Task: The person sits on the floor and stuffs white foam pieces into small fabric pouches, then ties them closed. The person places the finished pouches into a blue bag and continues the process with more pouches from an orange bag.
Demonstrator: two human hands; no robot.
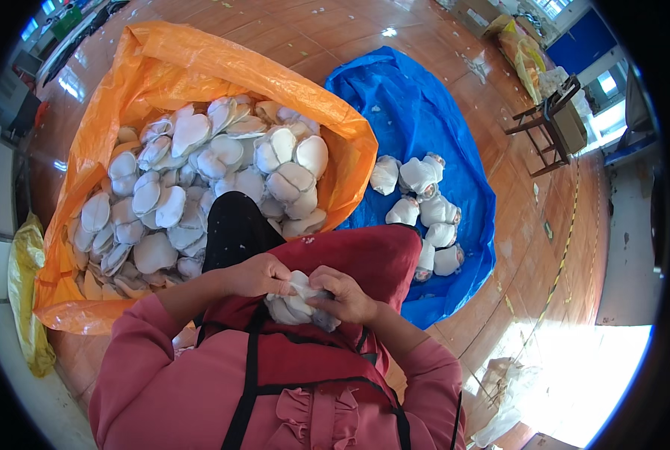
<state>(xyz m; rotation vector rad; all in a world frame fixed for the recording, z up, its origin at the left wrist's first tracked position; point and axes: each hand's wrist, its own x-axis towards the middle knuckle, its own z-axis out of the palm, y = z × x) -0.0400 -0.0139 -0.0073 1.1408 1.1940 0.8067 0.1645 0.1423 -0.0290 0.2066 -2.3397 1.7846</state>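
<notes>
Being pinched by the left hand (258, 276) and right hand (345, 297), a white fabric bundle (290, 308) is being held at near centre; through uneven gripping, its folds could be slipping loose.

left sack (207, 60) is on the floor (530, 221), pads (191, 135) heaped in it; right sack (395, 82) just beside it, bundles (419, 177) inside; chair (569, 131) further right; another bundle (291, 309) between left hand (258, 276) and right hand (346, 297), over the lap (357, 251)
</notes>
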